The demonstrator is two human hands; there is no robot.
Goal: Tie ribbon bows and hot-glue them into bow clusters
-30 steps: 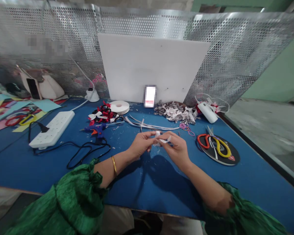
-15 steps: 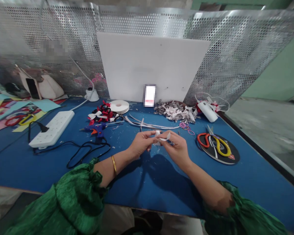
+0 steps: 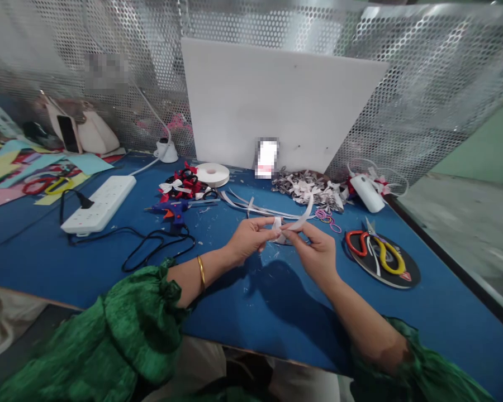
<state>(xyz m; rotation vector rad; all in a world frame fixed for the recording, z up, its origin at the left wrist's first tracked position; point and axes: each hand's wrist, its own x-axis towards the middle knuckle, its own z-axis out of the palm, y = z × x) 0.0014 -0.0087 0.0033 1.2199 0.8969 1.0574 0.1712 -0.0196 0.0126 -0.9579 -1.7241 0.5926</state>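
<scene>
Between my two hands, above the middle of the blue table, is a white ribbon (image 3: 305,219). My left hand (image 3: 251,239) pinches a folded part of it between thumb and fingers. With thumb and forefinger, my right hand (image 3: 314,245) grips the ribbon close by, and a loose end curves up beyond those fingers. The fingertips of both hands nearly meet. Just past them lie more long ribbon strips (image 3: 260,210) and a few pink and purple elastic bands (image 3: 324,216). A heap of grey and pale ribbon bows (image 3: 310,188) lies farther back.
Scissors (image 3: 375,245) with red and yellow handles rest on a round black mat (image 3: 408,277) at right. To the left are a blue glue gun (image 3: 171,212), its looping cord, a white power strip (image 3: 103,205) and red-black bows (image 3: 184,183). A ribbon roll (image 3: 218,175) and lit phone (image 3: 267,158) stand behind.
The ribbon's loose end, small and curled between the hands before, now stretches up and away past my right fingers. The camera view has shifted slightly; both hands keep their pinch.
</scene>
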